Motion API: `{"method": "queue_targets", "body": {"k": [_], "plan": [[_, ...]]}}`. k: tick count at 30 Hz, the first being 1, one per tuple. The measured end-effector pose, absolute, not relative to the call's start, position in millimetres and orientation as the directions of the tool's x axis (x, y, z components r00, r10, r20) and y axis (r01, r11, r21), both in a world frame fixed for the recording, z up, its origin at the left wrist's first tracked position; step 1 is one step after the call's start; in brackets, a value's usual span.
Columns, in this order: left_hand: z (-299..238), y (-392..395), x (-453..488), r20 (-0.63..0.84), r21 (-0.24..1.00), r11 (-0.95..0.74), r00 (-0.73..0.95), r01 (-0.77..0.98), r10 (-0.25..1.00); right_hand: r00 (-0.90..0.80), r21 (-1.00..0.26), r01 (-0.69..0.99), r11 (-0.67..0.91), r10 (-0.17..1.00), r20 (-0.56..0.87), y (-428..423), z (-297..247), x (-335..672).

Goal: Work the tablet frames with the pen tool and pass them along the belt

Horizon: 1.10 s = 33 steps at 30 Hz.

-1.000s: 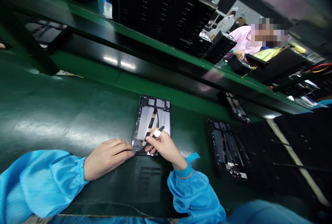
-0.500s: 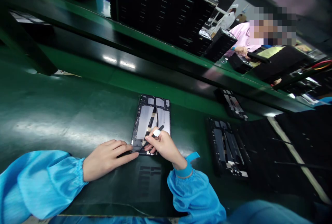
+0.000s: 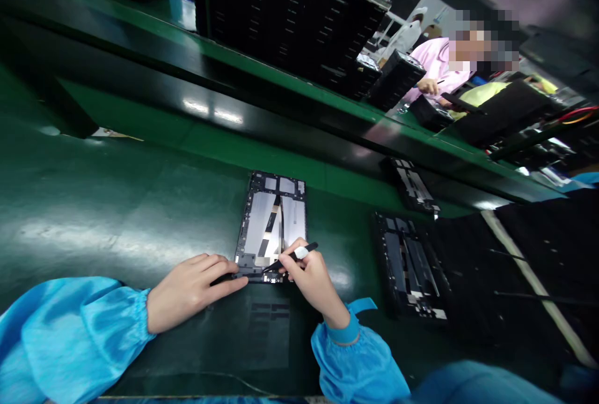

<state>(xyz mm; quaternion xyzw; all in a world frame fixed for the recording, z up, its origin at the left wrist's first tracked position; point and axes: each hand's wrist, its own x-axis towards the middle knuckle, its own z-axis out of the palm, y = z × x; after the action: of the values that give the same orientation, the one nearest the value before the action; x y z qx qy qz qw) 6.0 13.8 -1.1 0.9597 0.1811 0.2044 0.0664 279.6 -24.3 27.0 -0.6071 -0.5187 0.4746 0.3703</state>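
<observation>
An opened tablet [image 3: 292, 216] lies flat in front of me, its silver inside, dark frame and flat ribbon cables exposed. My left hand [image 3: 189, 291] grips its lower left corner, with the thumb along the bottom edge and the fingers at the left side. Between the thumb and fingers of my right hand [image 3: 311, 276] are black tweezers [image 3: 311, 246] with a white patch on them. The tip points down and left to the tablet's bottom strip; whether it touches or pinches anything there is too small to tell.
Two more opened tablets lie to the right, a nearer one [image 3: 412, 266] and a farther one [image 3: 414, 182]. A raised green shelf [image 3: 224, 57] crosses behind, bearing stacked black trays [image 3: 281, 17]. Beyond it sits a person in pink [image 3: 433, 54]. Black material [image 3: 528, 266] covers the right side.
My right hand has shifted right and slightly down, and the tweezers now lean lower, their tip farther right along the bottom strip. My left hand stays at the corner.
</observation>
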Motion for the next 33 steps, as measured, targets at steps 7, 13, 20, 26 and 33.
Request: {"method": "queue_targets", "body": {"k": [7, 13, 20, 26, 33], "plan": [[-2.6, 13.0, 5.8, 0.384, 0.221, -0.921, 0.839, 0.322, 0.386, -0.01, -0.955, 0.217, -0.202, 0.978, -0.209, -24.3, 26.1, 275.6], [-3.5, 12.6, 6.6, 0.409, 0.184, -0.932, 0.838, 0.312, 0.361, -0.006, -0.961, 0.168, -0.22, 0.975, -0.224, -24.9, 21.5, 275.4], [-4.3, 10.7, 7.2, 0.381, 0.094, -0.938, 0.858, 0.335, 0.344, -0.009, -0.959, 0.196, -0.206, 0.977, -0.212, -24.3, 23.2, 274.8], [2.3, 12.2, 11.6, 0.421, 0.048, -0.943, 0.849, 0.33, 0.319, -0.013, -0.958, 0.209, -0.195, 0.979, -0.202, -23.1, 23.9, 274.5], [5.3, 11.0, 11.7, 0.394, 0.045, -0.934, 0.853, 0.354, 0.342, -0.015, -0.961, 0.202, -0.191, 0.98, -0.198, -23.6, 26.1, 273.5]]}}
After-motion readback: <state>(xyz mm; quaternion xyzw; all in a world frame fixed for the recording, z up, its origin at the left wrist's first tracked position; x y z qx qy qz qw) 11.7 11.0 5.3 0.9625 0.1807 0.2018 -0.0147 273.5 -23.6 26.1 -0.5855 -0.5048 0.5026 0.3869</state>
